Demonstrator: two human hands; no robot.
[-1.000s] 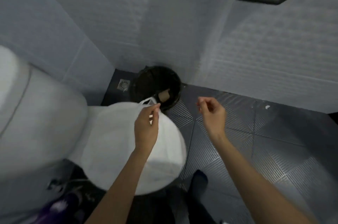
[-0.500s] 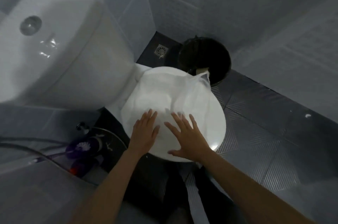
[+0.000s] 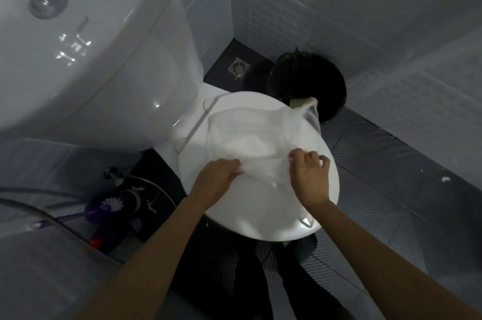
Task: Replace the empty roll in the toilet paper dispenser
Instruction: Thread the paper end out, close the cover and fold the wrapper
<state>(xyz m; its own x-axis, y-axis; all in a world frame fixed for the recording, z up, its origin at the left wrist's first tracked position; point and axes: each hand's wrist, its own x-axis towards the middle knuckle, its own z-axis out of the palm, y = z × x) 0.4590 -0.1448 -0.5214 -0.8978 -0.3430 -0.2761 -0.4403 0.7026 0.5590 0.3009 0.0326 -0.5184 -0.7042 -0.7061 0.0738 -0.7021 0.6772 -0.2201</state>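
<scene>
Left hand: fingers curled, pinching the near edge of the white plastic bag. Right hand: fingers bent, gripping the same edge just beside the left hand. Both forearms reach forward and down from the lower frame, palms facing down over the bag.

The bag lies flat on the closed toilet lid; one handle loop hangs over the far rim toward the black waste bin. A brown cardboard piece, probably the empty roll's core, shows at the bin's near edge.

Status: the empty roll appears discarded. Judged step in hand: opening the bag, presumably to reach a fresh roll; its contents cannot be made out. No new roll is visible. The dispenser is out of view. Remaining: extract the roll, fit it to the dispenser.
</scene>
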